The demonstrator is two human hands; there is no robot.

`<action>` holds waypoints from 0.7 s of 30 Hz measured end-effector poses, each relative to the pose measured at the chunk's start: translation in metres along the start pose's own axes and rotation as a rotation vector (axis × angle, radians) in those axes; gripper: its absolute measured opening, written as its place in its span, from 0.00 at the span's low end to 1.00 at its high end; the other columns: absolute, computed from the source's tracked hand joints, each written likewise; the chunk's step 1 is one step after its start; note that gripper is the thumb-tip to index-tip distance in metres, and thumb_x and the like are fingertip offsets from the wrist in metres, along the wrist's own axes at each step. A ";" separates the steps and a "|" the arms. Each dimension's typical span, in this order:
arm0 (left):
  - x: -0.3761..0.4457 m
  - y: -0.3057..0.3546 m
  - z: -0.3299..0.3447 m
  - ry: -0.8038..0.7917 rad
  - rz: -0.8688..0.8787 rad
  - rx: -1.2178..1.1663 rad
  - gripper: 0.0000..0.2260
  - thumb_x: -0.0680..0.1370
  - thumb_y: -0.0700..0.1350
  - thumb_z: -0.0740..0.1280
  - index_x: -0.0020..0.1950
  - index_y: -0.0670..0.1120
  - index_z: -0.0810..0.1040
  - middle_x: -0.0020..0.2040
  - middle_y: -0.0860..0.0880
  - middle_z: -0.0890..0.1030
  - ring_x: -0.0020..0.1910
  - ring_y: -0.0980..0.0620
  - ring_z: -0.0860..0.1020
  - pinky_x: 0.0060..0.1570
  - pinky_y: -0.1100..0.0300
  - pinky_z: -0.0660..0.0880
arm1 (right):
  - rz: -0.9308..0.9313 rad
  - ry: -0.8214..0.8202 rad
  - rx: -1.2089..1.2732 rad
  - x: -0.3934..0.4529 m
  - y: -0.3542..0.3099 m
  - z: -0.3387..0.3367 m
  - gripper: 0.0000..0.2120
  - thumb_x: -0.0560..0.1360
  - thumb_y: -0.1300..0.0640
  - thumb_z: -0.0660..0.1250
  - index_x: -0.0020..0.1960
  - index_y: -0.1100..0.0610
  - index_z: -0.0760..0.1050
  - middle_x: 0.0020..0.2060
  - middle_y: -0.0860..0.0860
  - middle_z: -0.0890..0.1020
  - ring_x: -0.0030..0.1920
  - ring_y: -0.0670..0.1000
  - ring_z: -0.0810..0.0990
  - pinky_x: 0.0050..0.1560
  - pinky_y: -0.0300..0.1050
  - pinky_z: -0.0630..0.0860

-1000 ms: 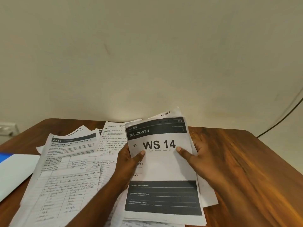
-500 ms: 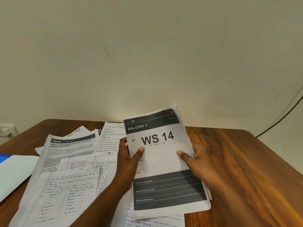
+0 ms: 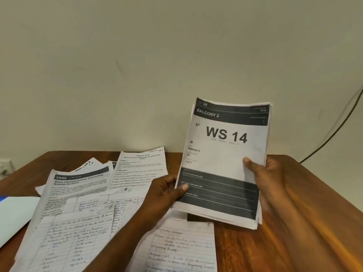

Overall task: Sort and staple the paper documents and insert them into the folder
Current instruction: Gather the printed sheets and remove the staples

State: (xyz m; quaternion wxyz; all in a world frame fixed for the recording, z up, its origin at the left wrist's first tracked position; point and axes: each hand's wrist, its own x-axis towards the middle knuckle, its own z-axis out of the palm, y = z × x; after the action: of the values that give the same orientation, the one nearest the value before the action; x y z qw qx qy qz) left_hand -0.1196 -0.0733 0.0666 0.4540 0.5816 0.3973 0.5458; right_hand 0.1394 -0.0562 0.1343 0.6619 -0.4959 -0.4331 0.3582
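Note:
A stack of printed sheets (image 3: pixel 225 152), its top page reading "BALCONY 2" and "WS 14", stands nearly upright above the wooden table (image 3: pixel 265 244). My left hand (image 3: pixel 165 191) grips its lower left edge, thumb on the dark band. My right hand (image 3: pixel 265 173) holds the right edge, thumb on the front. Loose pages are spread over the left of the table: a printed sheet headed "2946" (image 3: pixel 78 183), a printed task sheet (image 3: pixel 139 167), handwritten sheets (image 3: pixel 78 232) and a lined handwritten page (image 3: pixel 184 250) under the stack. No stapler shows.
A white and blue folder-like cover (image 3: pixel 13 214) lies at the left table edge. A wall socket (image 3: pixel 5 165) sits low on the left wall. A dark cable (image 3: pixel 334 132) runs down the wall at the right. Bare wood shows on the table's right side.
Both hands have lifted the "WS 14" stack off the table and moved it right and up, tilting it upright. My left hand shifted down to its lower left edge.

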 end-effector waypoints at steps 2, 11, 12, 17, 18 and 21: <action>0.000 0.003 0.004 -0.032 -0.003 0.035 0.10 0.83 0.42 0.66 0.62 0.44 0.83 0.57 0.48 0.88 0.57 0.46 0.86 0.53 0.56 0.83 | -0.007 0.007 0.035 0.003 -0.004 -0.003 0.07 0.80 0.61 0.71 0.49 0.49 0.78 0.48 0.44 0.83 0.48 0.47 0.82 0.48 0.44 0.80; -0.003 0.011 0.020 0.176 0.007 -0.095 0.19 0.81 0.58 0.59 0.55 0.44 0.79 0.41 0.46 0.85 0.34 0.49 0.83 0.25 0.59 0.75 | 0.069 -0.037 0.152 -0.002 -0.010 0.006 0.08 0.80 0.61 0.70 0.59 0.54 0.79 0.56 0.49 0.86 0.54 0.53 0.85 0.53 0.51 0.82; -0.004 0.011 0.020 0.184 0.009 -0.100 0.20 0.81 0.58 0.60 0.55 0.43 0.79 0.40 0.46 0.84 0.32 0.50 0.82 0.23 0.60 0.73 | 0.070 -0.056 0.153 -0.005 -0.011 0.008 0.07 0.80 0.61 0.70 0.57 0.53 0.79 0.54 0.48 0.86 0.53 0.52 0.85 0.51 0.50 0.82; -0.003 0.011 0.013 0.179 0.008 -0.095 0.20 0.80 0.58 0.60 0.53 0.43 0.79 0.38 0.46 0.83 0.30 0.54 0.79 0.22 0.63 0.70 | 0.025 -0.089 0.138 -0.009 -0.014 0.011 0.08 0.80 0.61 0.70 0.51 0.48 0.77 0.51 0.44 0.83 0.51 0.47 0.83 0.48 0.44 0.80; -0.003 0.012 0.013 0.173 0.008 -0.087 0.19 0.80 0.58 0.60 0.52 0.44 0.79 0.38 0.47 0.83 0.29 0.54 0.78 0.22 0.63 0.70 | 0.016 -0.083 0.133 -0.009 -0.016 0.010 0.08 0.80 0.61 0.70 0.51 0.48 0.77 0.52 0.45 0.83 0.51 0.47 0.83 0.50 0.45 0.80; -0.002 0.015 0.010 0.154 0.012 -0.070 0.18 0.80 0.58 0.61 0.49 0.45 0.80 0.36 0.45 0.82 0.25 0.54 0.75 0.22 0.64 0.70 | -0.007 -0.034 0.115 -0.004 -0.020 0.003 0.08 0.80 0.61 0.70 0.51 0.47 0.77 0.54 0.46 0.83 0.53 0.48 0.82 0.54 0.46 0.81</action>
State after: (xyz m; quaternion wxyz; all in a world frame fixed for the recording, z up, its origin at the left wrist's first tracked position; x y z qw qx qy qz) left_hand -0.1105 -0.0798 0.0804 0.4389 0.5241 0.4079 0.6053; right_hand 0.1364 -0.0641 0.1527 0.6830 -0.4494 -0.4250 0.3885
